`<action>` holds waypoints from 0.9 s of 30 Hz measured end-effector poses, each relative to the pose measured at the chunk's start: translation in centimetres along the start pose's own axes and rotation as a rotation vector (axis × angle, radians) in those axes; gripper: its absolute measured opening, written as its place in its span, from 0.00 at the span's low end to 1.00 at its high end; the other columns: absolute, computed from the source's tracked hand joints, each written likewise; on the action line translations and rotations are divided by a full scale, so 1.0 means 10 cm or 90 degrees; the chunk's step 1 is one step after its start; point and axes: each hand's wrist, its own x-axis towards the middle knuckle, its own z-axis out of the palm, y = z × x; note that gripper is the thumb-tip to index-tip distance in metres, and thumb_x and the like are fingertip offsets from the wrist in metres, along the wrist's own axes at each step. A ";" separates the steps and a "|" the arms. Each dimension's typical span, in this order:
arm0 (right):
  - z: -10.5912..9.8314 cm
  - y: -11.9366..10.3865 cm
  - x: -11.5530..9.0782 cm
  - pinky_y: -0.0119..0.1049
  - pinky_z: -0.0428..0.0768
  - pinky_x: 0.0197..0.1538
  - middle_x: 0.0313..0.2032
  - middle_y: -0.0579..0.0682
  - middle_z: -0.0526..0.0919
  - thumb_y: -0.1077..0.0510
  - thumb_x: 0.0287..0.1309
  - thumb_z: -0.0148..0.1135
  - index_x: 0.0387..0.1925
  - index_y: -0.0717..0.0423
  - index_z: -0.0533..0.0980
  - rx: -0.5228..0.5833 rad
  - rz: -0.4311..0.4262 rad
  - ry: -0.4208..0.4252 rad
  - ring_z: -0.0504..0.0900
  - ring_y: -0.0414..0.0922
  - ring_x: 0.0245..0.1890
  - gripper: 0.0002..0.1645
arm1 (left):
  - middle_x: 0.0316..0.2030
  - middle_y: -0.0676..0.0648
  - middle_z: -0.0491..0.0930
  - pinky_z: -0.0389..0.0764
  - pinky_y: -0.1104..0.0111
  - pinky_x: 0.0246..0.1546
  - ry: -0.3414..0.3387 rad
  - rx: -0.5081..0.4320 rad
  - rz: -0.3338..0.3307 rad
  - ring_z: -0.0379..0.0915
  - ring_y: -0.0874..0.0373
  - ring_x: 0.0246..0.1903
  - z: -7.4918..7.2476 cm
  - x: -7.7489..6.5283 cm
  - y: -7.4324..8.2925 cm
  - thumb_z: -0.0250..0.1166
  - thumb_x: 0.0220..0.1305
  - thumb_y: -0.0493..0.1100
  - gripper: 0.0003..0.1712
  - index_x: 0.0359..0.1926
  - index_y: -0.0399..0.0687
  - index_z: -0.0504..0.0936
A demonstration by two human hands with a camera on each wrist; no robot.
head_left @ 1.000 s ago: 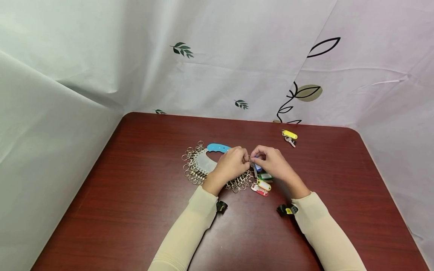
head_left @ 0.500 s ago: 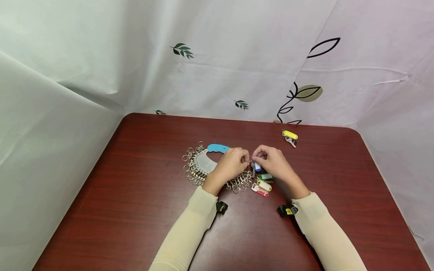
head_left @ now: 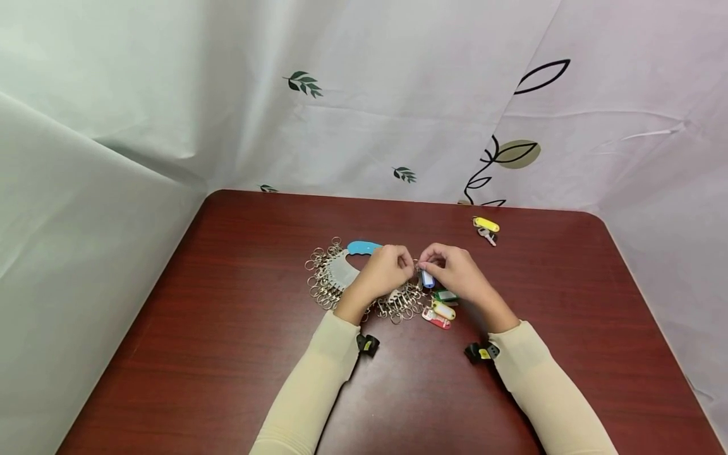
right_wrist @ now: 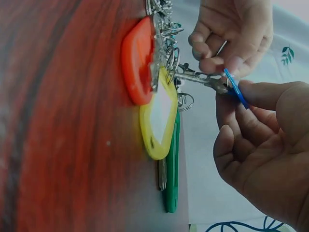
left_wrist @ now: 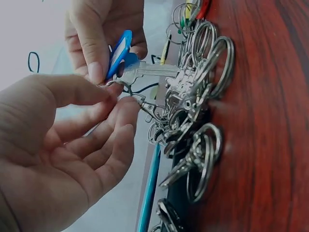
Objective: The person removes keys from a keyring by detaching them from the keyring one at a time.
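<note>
Close above a metal key holder (head_left: 343, 272) with a blue handle (head_left: 363, 247), my two hands meet. My left hand (head_left: 387, 272) pinches a split ring (left_wrist: 126, 87) between thumb and fingertips; a small metal clasp (left_wrist: 152, 110) hangs from the ring. Opposite it, my right hand (head_left: 452, 272) pinches the blue key tag (head_left: 428, 279) near that ring. A silver key (left_wrist: 149, 70) dangles beside the blue tag. Whether the key and tag are on the split ring is hidden by the fingertips. Several clasps with rings (left_wrist: 207, 154) fringe the holder's curved edge.
Green (head_left: 446, 296), yellow (head_left: 443, 310) and red (head_left: 436, 319) key tags lie at the holder's right end. Farther back on the brown table (head_left: 227, 379) sit another yellow tag (head_left: 486, 224) and a key (head_left: 487, 236). White curtains (head_left: 352, 114) stand behind the table.
My left hand has shifted slightly left, baring more of the holder's lower edge. The blue tag has moved a little left with my right fingertips and shows its white label.
</note>
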 end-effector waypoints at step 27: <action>-0.01 0.00 0.00 0.31 0.78 0.37 0.32 0.49 0.87 0.60 0.69 0.66 0.38 0.58 0.82 0.035 -0.011 -0.024 0.81 0.42 0.32 0.04 | 0.29 0.51 0.78 0.74 0.74 0.33 0.017 0.155 0.180 0.73 0.60 0.30 -0.05 -0.01 -0.04 0.67 0.60 0.30 0.08 0.30 0.46 0.80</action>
